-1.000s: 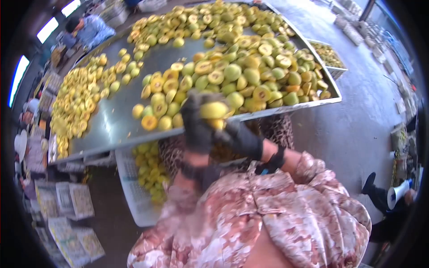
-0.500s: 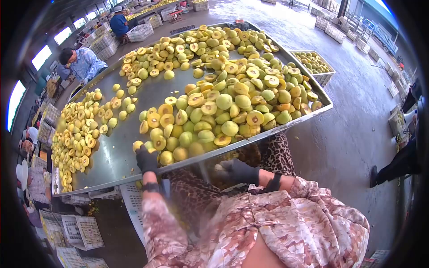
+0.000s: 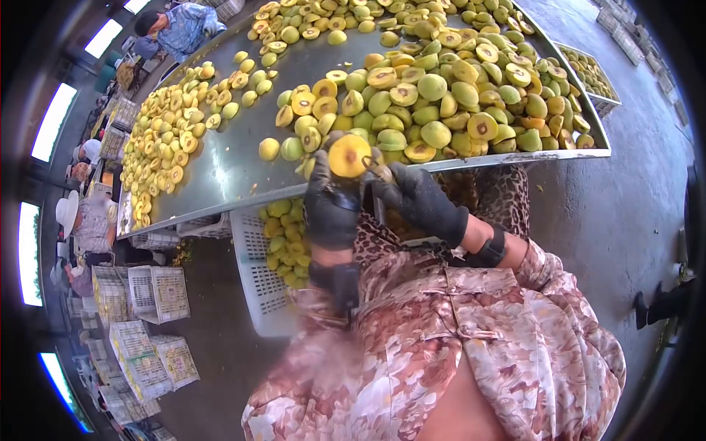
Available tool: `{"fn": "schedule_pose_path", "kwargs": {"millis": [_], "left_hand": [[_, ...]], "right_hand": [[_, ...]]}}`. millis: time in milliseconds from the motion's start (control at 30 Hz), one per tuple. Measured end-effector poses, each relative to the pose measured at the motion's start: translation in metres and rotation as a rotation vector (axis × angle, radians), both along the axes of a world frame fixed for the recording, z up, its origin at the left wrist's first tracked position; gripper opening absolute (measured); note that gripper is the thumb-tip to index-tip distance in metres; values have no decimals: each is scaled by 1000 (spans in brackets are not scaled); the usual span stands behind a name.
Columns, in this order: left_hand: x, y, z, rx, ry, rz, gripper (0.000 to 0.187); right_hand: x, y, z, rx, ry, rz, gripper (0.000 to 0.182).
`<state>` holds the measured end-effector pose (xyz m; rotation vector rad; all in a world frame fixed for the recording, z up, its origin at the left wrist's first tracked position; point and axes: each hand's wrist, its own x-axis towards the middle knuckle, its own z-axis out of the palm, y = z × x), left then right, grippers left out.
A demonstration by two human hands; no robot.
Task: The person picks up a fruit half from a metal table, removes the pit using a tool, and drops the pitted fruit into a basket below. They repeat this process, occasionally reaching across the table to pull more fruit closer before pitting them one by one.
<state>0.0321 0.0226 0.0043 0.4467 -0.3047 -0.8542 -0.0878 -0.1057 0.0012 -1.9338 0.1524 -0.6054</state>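
My left hand [image 3: 332, 206], in a black glove, grips a halved peach [image 3: 346, 165] with its yellow cut face and brown pit turned up. Against the right rim of that half, my gloved right hand [image 3: 426, 204] holds a small pitting tool [image 3: 380, 170]; its thin curved metal end reaches the cut face. Part of the tool is hidden by the fingers. Both hands are over my lap, just in front of the metal table's near edge [image 3: 272, 195]. Beyond them lies a big heap of peach halves [image 3: 434, 110], green-yellow outside.
Another heap of halves [image 3: 165, 136] covers the table's left side. A white crate [image 3: 257, 283] with peaches stands below the edge at my left. A filled crate [image 3: 588, 73] adjoins the table's right side. Across the table a person [image 3: 180, 29] bends forward. Stacked crates [image 3: 158, 294] line the left.
My left hand has come back from the table's edge with a peach half. My right hand has risen from my lap and brought the tool to it. The view has tilted down.
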Motion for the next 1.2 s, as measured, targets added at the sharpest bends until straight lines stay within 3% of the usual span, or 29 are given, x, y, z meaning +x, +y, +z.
{"fn": "schedule_pose_path", "kwargs": {"millis": [100,200,300,400,467,533,600,633,667,700,767,833,867,900,933,967,1067,1167,1200], "left_hand": [[-23,-17,-1,240,-210,205,48],[-30,-26,3,154,-150,153,49],[-40,-36,10,273,-343,238,47],[-39,-41,16,149,-37,139,43],[-45,-48,27,208,-136,234,42],[-47,-47,28,275,-208,273,42],[-39,-40,22,346,-269,258,42],[-39,-39,15,352,-295,207,43],[-52,-28,42,430,-447,227,46],[-47,-20,38,527,-643,408,48],[-8,14,9,383,-100,323,52],[42,70,-15,585,-311,484,47],[77,92,-24,994,-649,611,43],[115,107,-35,1403,-993,718,40],[157,113,-52,1467,-1422,980,37],[191,111,-68,1479,-1858,1240,37],[257,67,-91,1378,-2222,1002,44],[286,52,-98,1633,-1881,275,47],[289,49,-100,1434,-1610,300,44]], "right_hand": [[-7,-7,-6,-61,87,-61,25],[-11,-10,-4,-85,99,-132,27],[-17,-8,7,-79,101,-169,28],[-17,-6,-7,-127,60,-136,28],[-17,-5,-10,-70,15,-89,27],[-16,-3,-5,89,-33,-4,26],[-27,-42,-9,752,387,633,24],[-27,-47,-7,733,342,722,23],[-27,-51,-4,716,296,810,21],[-33,-42,0,366,-24,647,20],[-51,-39,10,530,-77,410,17],[-56,-62,-21,593,227,253,15],[-58,-74,-37,633,375,182,15],[-58,-72,-53,175,333,83,14],[-54,-71,-59,-284,274,-21,13],[-43,-62,-49,-95,232,71,15],[-18,-42,-44,-72,311,152,17],[-11,-36,-36,-152,174,134,19],[-10,-35,-30,-139,110,121,19]]}}
